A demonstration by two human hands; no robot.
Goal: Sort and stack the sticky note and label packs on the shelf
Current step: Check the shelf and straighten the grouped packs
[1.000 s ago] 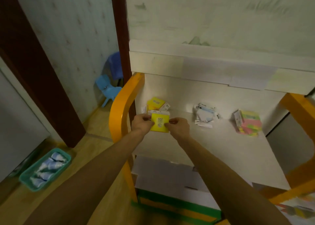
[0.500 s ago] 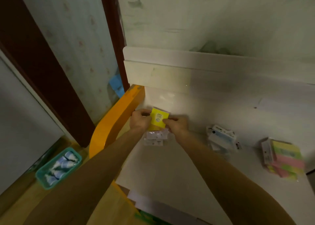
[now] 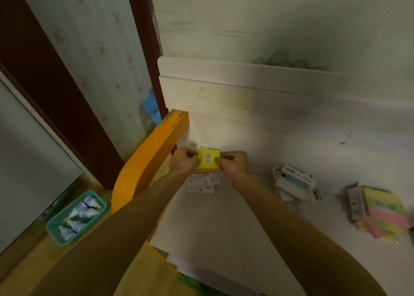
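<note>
Near the back left corner of the white shelf [image 3: 215, 235], we hold a yellow pack [image 3: 208, 159] with both hands. Our left hand [image 3: 182, 161] pinches its left edge and our right hand [image 3: 233, 164] pinches its right edge, so each grip is tight on the yellow pack. It shows the number 2207 on its face. It sits over a small pile of white packs [image 3: 201, 182], which lie flat on the shelf just under our hands. We cannot tell if the yellow pack touches that pile or hangs just above it.

Right of the pile, apart from it, is a loose heap of white and blue packs [image 3: 294, 183] close to the back wall of the shelf. Farther right, near the shelf's right end, is a stack of pink, yellow and green notes [image 3: 385, 215] with a thin white pack [image 3: 355, 202] leaning on its left side.

Left of the pile, an orange rail [image 3: 152, 159] curves along the shelf's left side. Down on the wood floor, left of the rail, a green basket [image 3: 56, 230] holds some small blue and white things [image 3: 80, 215]. Behind the rail, by the wall, we see part of something blue [image 3: 152, 107].
</note>
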